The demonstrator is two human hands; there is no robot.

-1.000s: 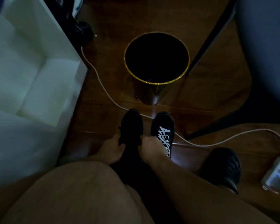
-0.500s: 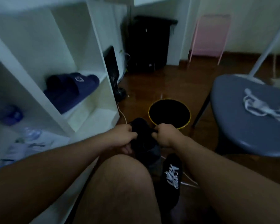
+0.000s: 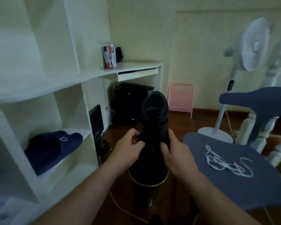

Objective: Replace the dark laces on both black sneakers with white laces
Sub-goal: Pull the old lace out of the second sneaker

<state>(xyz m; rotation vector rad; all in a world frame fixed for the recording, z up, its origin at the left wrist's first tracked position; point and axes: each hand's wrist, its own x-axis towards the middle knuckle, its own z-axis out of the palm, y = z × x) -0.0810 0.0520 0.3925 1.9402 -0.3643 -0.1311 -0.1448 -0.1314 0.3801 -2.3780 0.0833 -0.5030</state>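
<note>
I hold a black sneaker [image 3: 154, 116] up in front of me, toe pointing away, above a dark bin. My left hand [image 3: 128, 148] grips its left side near the collar with curled fingers. My right hand [image 3: 175, 151] grips the right side the same way. The sneaker's lacing is too dark to make out. A loose white lace [image 3: 227, 164] lies in a tangle on the grey chair seat [image 3: 258, 189] to my right. The other sneaker is out of view.
A black bin with a gold rim [image 3: 148, 184] stands on the wooden floor right below the sneaker. White shelves [image 3: 68, 88] with blue slippers [image 3: 53, 148] fill the left. A white fan [image 3: 253, 46] stands behind the chair. A white cable [image 3: 120, 208] runs along the floor.
Both hands lifted the black sneaker from the floor up to chest height. My view tilted up from the floor to the room, so the white-laced sneaker dropped out of sight.
</note>
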